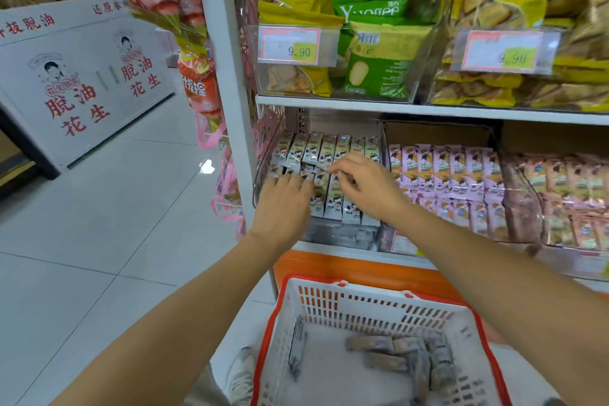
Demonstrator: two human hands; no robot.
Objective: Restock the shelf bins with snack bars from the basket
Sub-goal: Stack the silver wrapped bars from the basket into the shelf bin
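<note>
A clear shelf bin (263, 181) on the lower shelf holds rows of white-and-green snack bars (329, 145). Both my hands are inside it. My left hand (283, 204) lies flat on the front row, fingers spread over the bars. My right hand (369, 184) hovers over the middle of the bin, its fingertips pinched on a bar (336, 189) standing in the row. Below, a white basket with a red rim (333, 290) sits on the floor, with several grey-wrapped snack bars (412, 359) lying in it.
A bin of pink-wrapped bars (454, 171) sits to the right of the one I work in. The shelf above carries bins of yellow and green snack bags (379, 66) with 9.90 price tags. A white shelf post (227, 76) and tiled floor lie to the left.
</note>
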